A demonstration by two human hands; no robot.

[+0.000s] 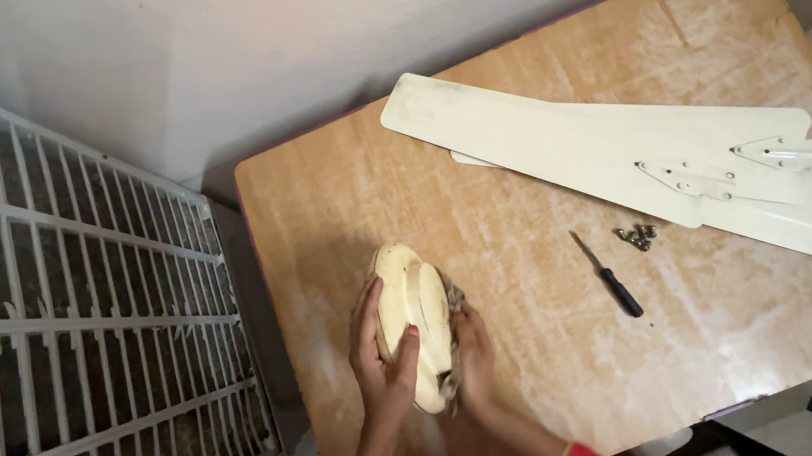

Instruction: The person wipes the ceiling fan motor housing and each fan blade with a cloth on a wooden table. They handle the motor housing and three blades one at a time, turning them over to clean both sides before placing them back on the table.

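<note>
Both hands clamp the fan motor (418, 322) on edge at table (342, 194) front – left hand (379, 356) and right hand (472, 352) grasping either side. Blades (620, 160) already off, screws (636, 235) and screwdriver (609, 277) alongside – motor work remains.

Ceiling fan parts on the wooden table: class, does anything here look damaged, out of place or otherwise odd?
The fan is apart. Detached cream blades lie across the table, loose screws sit beside a screwdriver, and both hands hold the cream motor housing on edge. No breakage is visible.
</note>
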